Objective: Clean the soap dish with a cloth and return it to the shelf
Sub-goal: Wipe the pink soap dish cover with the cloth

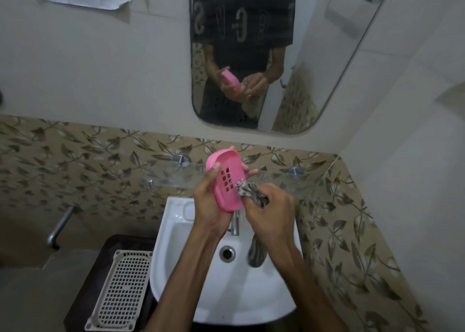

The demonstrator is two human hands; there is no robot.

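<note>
My left hand (pixel 210 202) grips a pink oval soap dish (pixel 226 165) with square drain holes, held tilted above the sink with its hollow side facing me. My right hand (pixel 270 207) is closed on a patterned grey and white cloth (pixel 247 189), whose bunched end presses against the dish's lower right edge. The cloth's loose tail (pixel 256 252) hangs below my right wrist over the basin. Just behind the dish, a glass shelf (pixel 281 180) runs along the wall on chrome mounts.
A white sink (pixel 226 294) with a chrome tap (pixel 235 224) and drain (pixel 227 253) lies below my hands. A white perforated tray (pixel 120 289) rests on a dark surface at left. A wall tap (pixel 60 227) juts out at left. A mirror (pixel 314 55) hangs above.
</note>
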